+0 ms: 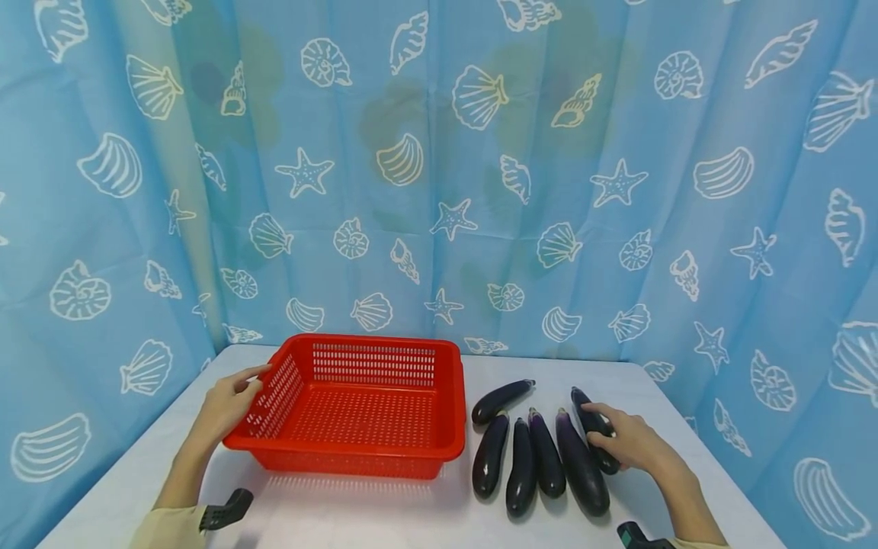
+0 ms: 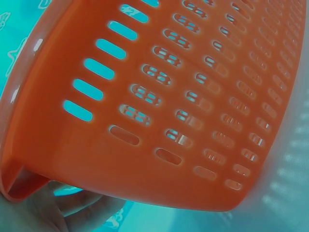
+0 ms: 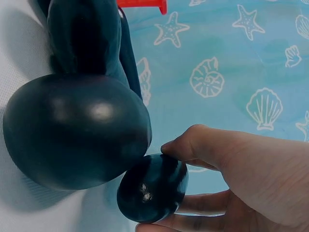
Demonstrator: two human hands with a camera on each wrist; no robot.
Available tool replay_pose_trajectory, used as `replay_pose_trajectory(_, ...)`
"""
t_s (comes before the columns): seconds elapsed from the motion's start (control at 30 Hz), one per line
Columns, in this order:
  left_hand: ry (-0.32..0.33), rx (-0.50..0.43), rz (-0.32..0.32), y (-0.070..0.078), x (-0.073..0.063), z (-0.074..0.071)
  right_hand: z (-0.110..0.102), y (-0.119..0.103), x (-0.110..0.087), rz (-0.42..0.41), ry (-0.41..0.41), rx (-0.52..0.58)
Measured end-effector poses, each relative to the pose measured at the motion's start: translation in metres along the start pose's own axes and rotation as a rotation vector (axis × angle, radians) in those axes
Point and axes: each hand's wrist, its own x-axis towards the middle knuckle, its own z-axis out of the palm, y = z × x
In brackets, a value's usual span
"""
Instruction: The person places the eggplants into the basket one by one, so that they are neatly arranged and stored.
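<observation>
Along the back and both sides of a white tabletop (image 1: 329, 515), a light blue curtain (image 1: 411, 252) is hung, printed with white outlines of scallops, spiral shells and starfish; soft greenish and brownish blotches are seen across its upper part.

Item: one red plastic basket (image 1: 329, 450), rectangular, placed upright on the left half of the tabletop. Its walls are pierced with rows of slots, and its flared rim is rounded at the corners. Nothing is contained in it.

Item: eggplants, six in all, glossy and blackish purple, laid to the right of the basket. One rear eggplant (image 1: 498, 401) is set aslant behind the others, stem end to the right. Four row eggplants (image 1: 521, 469) are lined up nearer the front, stem ends directed toward the curtain, light glinting on their plump lower ends; the rightmost of these is the bulkiest.

Item: one outer eggplant (image 1: 588, 412), slimmer, located at the far right, just beside that bulky one. It is pinched between the thumb and fingers of the right hand (image 1: 634, 441); whether it is lifted cannot be told.

Item: left hand (image 1: 229, 404), placed at the basket's left rim, fingers bent; whether the rim is gripped cannot be told.

Cream sleeves (image 1: 168, 528) and dark wrist-worn devices (image 1: 226, 511) are noted at the lower edge.
</observation>
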Motion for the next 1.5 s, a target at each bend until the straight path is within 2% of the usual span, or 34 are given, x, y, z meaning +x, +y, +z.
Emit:
replay_pose_trajectory(0.43,0.004,-0.008,0.007,0.001,-0.001,0.0,-0.005,-0.007,-0.003,-0.025,0.021,0.009)
replay_pose_trajectory(0.8,0.007,-0.001,0.012,0.001,-0.001,0.0,-0.011,-0.019,-0.009,0.019,0.048,0.009)
replay_pose_trajectory(1.5,0.023,-0.003,0.01,0.002,-0.001,0.002,-0.012,-0.043,-0.014,0.005,0.056,0.024)
